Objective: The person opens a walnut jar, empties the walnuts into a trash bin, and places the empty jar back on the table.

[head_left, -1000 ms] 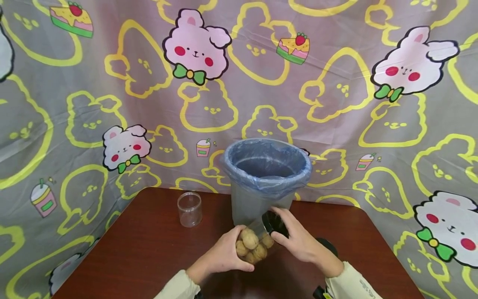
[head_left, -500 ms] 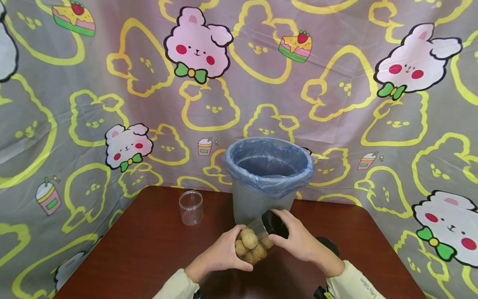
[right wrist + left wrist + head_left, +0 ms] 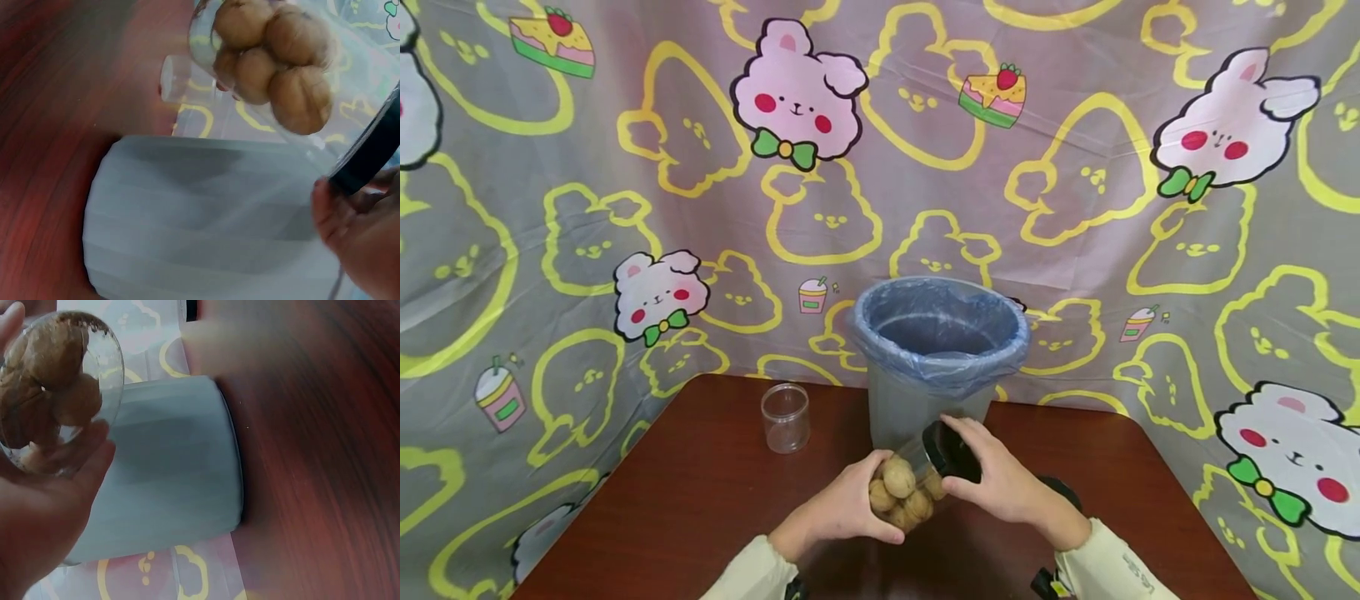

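Note:
My left hand (image 3: 844, 502) grips the base end of a clear jar (image 3: 912, 452) that holds several walnuts (image 3: 898, 478). The jar is tilted, with its black lid (image 3: 950, 450) toward the upper right. Around that lid curl the fingers and thumb of my right hand (image 3: 1000, 477). In the left wrist view the round jar bottom shows walnuts (image 3: 56, 353) pressed together, with my left fingers at its edge. The right wrist view shows walnuts (image 3: 300, 100) gathered toward the base end, and my right fingertips on the rim of the black lid (image 3: 369, 150).
A grey bin (image 3: 910, 408) with a blue bag (image 3: 940, 367) over its rim stands just behind the jar. To the left, an uncovered clear jar (image 3: 786, 419) stands on the brown table (image 3: 700, 475). A black round object (image 3: 1060, 492) lies partly hidden behind my right forearm.
The head view has shifted slightly. Both hands keep their hold on the jar and lid, with only a slight shift of the right hand at the lid.

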`<move>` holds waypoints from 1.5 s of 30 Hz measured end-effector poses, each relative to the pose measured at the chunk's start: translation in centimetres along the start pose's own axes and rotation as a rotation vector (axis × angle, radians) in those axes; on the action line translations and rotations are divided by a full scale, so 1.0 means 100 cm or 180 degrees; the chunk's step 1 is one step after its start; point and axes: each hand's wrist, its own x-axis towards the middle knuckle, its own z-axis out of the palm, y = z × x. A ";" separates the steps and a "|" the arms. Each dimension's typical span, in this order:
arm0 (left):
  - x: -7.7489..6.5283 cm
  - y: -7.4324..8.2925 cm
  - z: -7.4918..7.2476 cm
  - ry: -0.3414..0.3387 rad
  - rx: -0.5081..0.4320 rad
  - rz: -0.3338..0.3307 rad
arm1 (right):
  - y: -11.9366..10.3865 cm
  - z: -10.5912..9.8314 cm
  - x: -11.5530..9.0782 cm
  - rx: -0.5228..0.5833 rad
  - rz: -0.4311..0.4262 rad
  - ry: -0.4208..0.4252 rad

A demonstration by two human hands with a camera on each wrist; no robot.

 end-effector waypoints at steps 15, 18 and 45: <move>-0.008 0.001 0.003 0.0151 0.0028 -0.0054 | -0.016 0.004 -0.002 0.0085 0.0523 0.0012; -0.009 0.001 0.002 0.0041 -0.0050 -0.0096 | -0.012 0.004 -0.003 0.0083 0.0333 -0.0027; 0.008 0.002 0.004 0.0221 -0.0053 -0.0074 | -0.008 -0.006 -0.003 0.0183 0.0535 0.0146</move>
